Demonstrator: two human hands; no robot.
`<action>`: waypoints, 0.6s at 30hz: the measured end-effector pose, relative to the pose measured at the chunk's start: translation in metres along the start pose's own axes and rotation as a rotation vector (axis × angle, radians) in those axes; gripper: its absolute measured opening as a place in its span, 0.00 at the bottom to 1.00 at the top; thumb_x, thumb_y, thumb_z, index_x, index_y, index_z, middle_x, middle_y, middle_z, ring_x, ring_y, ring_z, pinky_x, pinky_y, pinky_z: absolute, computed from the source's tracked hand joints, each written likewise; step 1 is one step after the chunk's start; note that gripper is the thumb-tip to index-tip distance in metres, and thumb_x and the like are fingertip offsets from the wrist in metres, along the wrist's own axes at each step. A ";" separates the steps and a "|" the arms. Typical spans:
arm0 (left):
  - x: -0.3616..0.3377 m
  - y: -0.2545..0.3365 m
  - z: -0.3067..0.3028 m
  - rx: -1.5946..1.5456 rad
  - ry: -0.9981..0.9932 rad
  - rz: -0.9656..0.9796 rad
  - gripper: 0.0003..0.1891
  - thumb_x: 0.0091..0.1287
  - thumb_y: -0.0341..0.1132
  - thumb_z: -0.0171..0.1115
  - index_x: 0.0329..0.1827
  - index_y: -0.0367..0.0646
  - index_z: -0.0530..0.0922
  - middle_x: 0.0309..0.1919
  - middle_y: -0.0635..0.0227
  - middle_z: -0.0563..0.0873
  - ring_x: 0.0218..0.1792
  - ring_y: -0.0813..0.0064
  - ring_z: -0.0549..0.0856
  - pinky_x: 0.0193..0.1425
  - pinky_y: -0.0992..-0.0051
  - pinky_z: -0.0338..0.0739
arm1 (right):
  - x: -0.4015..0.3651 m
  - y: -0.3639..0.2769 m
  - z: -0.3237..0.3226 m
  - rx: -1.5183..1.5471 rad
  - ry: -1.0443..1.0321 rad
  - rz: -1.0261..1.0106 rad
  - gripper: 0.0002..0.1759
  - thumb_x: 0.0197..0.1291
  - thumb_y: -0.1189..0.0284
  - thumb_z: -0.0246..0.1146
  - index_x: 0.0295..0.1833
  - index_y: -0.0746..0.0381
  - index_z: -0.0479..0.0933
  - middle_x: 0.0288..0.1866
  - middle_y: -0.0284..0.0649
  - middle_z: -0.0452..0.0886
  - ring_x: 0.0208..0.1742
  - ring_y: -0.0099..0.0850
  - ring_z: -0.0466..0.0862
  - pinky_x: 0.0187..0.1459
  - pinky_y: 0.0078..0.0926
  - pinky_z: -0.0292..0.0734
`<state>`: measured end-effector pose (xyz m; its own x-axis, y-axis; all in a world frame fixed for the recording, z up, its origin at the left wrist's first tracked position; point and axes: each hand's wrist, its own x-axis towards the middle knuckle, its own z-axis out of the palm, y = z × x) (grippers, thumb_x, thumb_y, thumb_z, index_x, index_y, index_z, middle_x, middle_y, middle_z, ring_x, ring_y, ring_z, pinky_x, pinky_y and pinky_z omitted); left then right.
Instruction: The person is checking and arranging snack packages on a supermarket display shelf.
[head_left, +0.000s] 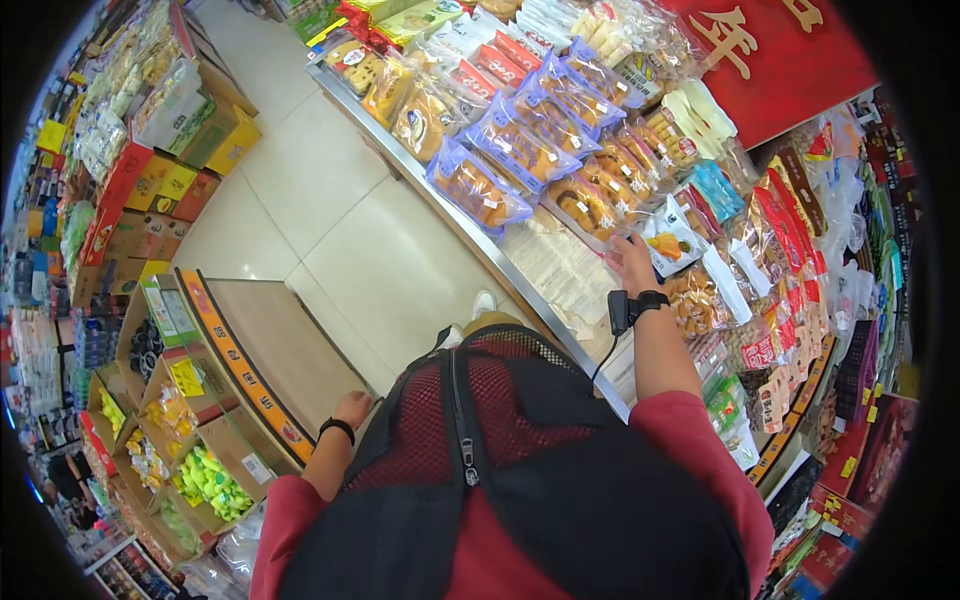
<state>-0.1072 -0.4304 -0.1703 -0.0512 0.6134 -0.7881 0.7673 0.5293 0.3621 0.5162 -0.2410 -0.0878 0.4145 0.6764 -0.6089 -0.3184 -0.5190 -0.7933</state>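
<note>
My right hand (630, 264), with a black strap and a small black device at the wrist, reaches over the display shelf. Its fingers are closed at the near end of a clear packet of brown pastries (584, 208). Just right of the hand lies a white packet with a yellow picture (672, 238), and below that a clear bag of brown snacks (694, 300). Purple-edged pastry packets (480, 188) stand in rows farther left. My left hand (352, 410) hangs low beside a brown board on the floor side, a black band on its wrist; its fingers are mostly hidden.
A metal edge (420, 185) borders the display. Left of it runs a tiled floor aisle (330, 225). Cardboard boxes of goods (215, 440) stand at lower left, with stacked cartons (165, 190) beyond. A black mesh bag (470, 410) hangs on my front. A red sign (790, 60) rises behind the packets.
</note>
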 end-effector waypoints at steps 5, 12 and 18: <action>0.026 0.059 -0.031 -0.116 0.085 0.009 0.24 0.68 0.43 0.56 0.58 0.31 0.77 0.54 0.47 0.83 0.58 0.54 0.81 0.63 0.65 0.72 | 0.007 0.012 0.004 0.119 -0.078 0.020 0.22 0.60 0.66 0.68 0.56 0.56 0.68 0.43 0.34 0.78 0.42 0.26 0.79 0.48 0.26 0.75; 0.046 0.148 -0.074 -0.137 0.070 0.094 0.24 0.70 0.42 0.56 0.61 0.30 0.74 0.58 0.49 0.81 0.61 0.58 0.78 0.65 0.67 0.71 | -0.004 0.015 0.010 0.195 -0.076 -0.028 0.20 0.60 0.67 0.68 0.53 0.56 0.68 0.42 0.34 0.78 0.41 0.24 0.79 0.47 0.22 0.75; 0.047 0.169 -0.079 -0.090 0.050 0.084 0.25 0.70 0.42 0.56 0.62 0.30 0.74 0.58 0.49 0.81 0.61 0.59 0.79 0.65 0.67 0.71 | -0.005 0.009 -0.001 -0.019 0.062 -0.107 0.43 0.57 0.71 0.67 0.76 0.62 0.54 0.48 0.40 0.79 0.40 0.23 0.79 0.40 0.21 0.76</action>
<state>-0.0303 -0.2651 -0.1068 -0.0231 0.6848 -0.7283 0.7101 0.5241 0.4702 0.5124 -0.2495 -0.0919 0.4970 0.6956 -0.5188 -0.2530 -0.4557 -0.8534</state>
